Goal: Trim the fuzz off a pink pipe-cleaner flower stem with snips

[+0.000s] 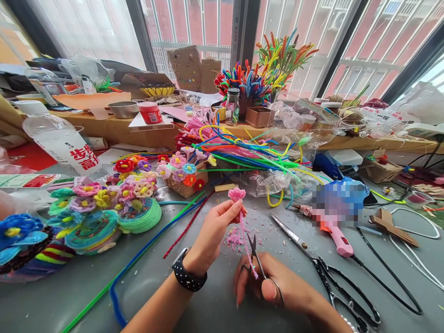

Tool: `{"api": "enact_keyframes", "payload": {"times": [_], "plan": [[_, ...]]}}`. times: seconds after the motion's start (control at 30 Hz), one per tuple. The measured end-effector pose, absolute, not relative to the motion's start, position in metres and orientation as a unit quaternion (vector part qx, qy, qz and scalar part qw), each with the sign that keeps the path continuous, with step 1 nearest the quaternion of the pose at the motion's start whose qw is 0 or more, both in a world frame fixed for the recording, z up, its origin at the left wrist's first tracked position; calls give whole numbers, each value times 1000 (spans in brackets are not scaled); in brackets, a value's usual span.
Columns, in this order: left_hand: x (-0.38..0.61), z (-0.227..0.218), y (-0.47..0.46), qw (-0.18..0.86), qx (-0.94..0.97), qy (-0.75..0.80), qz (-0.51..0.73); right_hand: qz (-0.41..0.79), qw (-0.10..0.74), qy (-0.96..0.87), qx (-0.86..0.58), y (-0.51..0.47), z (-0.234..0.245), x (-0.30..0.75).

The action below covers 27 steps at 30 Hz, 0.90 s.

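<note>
1) Pinching pink stem right under pink flower with left hand, fingers closed
2) Gripping small scissors by handles in right hand, below pink flower, blades parted at the stem; can't tell if touching
3) Looks like trimming fuzz off stem, judging by pink clippings on counter just below pink flower
4) Hold stem steady near the cut, since hanging loose below pink flower; roll slightly between snips for even thinning
5) Lay blades nearly along stem, snip shallow; avoid steep cuts, to spare the likely wire core
6) Watch blade tips, pointing up towards pink flower and left fingers; stop short of petals
7) Not using large scissors, right of and below pink flower, nor glue gun, farther right of pink flower
</note>
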<state>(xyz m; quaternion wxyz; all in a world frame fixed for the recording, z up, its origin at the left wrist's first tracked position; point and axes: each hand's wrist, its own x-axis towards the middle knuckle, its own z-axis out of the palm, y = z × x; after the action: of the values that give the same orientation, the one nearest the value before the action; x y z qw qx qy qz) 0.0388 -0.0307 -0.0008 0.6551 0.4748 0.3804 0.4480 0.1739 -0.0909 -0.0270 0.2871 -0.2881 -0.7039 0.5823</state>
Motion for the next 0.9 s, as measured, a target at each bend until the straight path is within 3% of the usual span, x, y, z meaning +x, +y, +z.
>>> {"api": "enact_keyframes", "payload": {"times": [0.3, 0.9], "plan": [[44, 1, -35, 655, 536, 377, 376, 580, 282, -694, -319, -93, -26, 171], [43, -3, -33, 615, 499, 401, 460, 532, 324, -646, -441, -93, -44, 166]]}}
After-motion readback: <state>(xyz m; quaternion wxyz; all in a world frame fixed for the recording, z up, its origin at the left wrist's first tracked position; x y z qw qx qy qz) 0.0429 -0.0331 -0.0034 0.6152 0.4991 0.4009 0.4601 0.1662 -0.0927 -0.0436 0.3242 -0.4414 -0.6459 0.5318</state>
